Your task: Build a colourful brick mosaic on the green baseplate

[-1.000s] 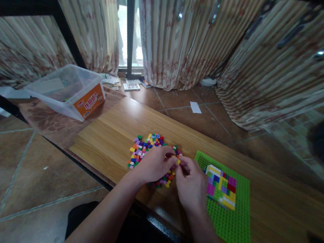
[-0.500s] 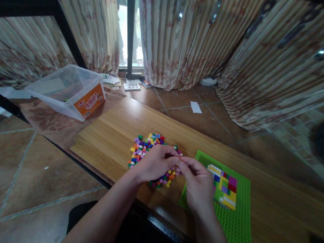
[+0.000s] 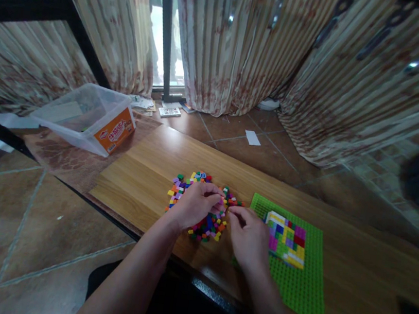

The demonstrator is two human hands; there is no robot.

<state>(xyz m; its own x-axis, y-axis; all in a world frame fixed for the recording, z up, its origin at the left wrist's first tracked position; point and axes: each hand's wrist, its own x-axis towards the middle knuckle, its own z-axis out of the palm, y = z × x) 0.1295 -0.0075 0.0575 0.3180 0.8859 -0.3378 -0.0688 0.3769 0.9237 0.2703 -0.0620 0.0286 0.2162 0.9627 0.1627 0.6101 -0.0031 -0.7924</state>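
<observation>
My left hand (image 3: 196,207) hovers over a pile of small colourful toy bricks (image 3: 207,227), fingers curled and thumb close to the forefinger. Small bricks show by its fingertips, but whether they are held or lie behind is unclear. Just right of the pile, my right hand (image 3: 251,235) has thumb and forefinger pinched together; what sits between them is too small to make out. Beyond that hand lies a green studded baseplate (image 3: 302,300), carrying a flat, many-coloured block of joined bricks (image 3: 287,239). The right hand partly covers the baseplate's left edge.
The bricks and baseplate rest on a long wooden table (image 3: 145,169). At its far left end stands a clear plastic box (image 3: 92,127) with an orange label, on a brown cloth (image 3: 58,149). Striped curtains (image 3: 243,52) hang behind, and a white paper (image 3: 252,137) lies on the tiled floor.
My hands, whose fingertips met before, have drawn apart. The left moved slightly left over the pile, and the right moved slightly down, showing more of the joined bricks.
</observation>
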